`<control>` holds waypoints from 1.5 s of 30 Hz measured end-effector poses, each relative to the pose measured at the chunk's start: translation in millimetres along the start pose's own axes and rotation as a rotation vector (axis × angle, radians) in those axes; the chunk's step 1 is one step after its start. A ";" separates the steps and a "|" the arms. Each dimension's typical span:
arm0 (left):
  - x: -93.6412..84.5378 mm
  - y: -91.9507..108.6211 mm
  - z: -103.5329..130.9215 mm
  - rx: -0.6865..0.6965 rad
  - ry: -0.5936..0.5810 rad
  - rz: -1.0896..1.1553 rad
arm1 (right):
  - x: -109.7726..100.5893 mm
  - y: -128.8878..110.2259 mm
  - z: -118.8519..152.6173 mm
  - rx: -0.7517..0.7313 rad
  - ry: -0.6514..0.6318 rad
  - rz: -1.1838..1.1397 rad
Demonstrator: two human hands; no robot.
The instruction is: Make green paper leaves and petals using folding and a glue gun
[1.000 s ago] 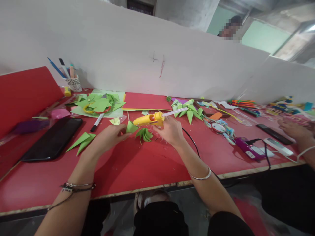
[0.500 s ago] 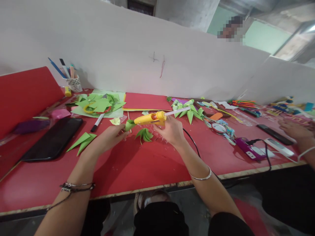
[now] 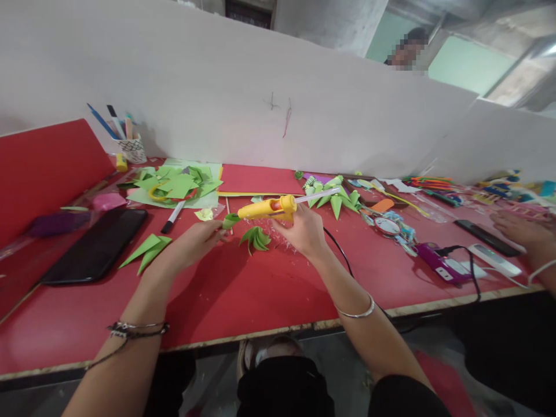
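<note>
My right hand (image 3: 304,229) is closed round a yellow hot glue gun (image 3: 267,208), a clear glue stick (image 3: 319,195) poking out of its back end. The gun's tip points left, at a curled piece of green paper (image 3: 231,220). That paper is pinched in the fingers of my left hand (image 3: 204,240). Whether the tip touches it, I cannot tell. Below the gun, on the red tabletop (image 3: 243,295), lies a green paper piece with several curved points (image 3: 255,238). Folded green paper leaves (image 3: 146,252) rest left of my left forearm.
A black phone (image 3: 98,246), a marker (image 3: 172,217) and a pen cup (image 3: 131,149) are at left. Green paper cutouts (image 3: 178,182) pile up behind. Right of me are finished-looking green paper shapes (image 3: 336,200), a purple power socket (image 3: 443,263) and another person's hand (image 3: 521,231).
The glue gun has shifted very slightly right, and my left hand with the green paper has moved a little with it. Both hands keep their hold.
</note>
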State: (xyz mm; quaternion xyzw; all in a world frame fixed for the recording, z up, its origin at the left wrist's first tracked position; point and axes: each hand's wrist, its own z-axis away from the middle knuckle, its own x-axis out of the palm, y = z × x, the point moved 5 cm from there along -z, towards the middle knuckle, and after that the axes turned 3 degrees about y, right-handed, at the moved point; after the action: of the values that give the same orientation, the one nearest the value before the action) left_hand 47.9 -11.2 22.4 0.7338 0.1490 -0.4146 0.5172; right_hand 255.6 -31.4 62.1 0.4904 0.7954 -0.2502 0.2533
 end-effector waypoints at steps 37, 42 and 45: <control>-22.6 23.6 9.4 0.028 0.310 -0.053 | -1.6 2.4 -1.0 0.064 0.089 -0.094; -22.8 27.7 10.4 0.093 0.309 -0.049 | -5.3 4.1 -2.1 0.102 0.105 -0.140; -22.5 28.1 11.2 0.129 0.302 -0.058 | -7.6 4.7 -2.6 0.134 0.125 -0.175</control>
State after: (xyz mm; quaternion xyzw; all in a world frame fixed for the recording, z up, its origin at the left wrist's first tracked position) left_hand 47.2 -28.1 56.0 0.8148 0.2194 -0.3229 0.4286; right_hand 262.5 -32.9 68.3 0.4497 0.8309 -0.2927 0.1474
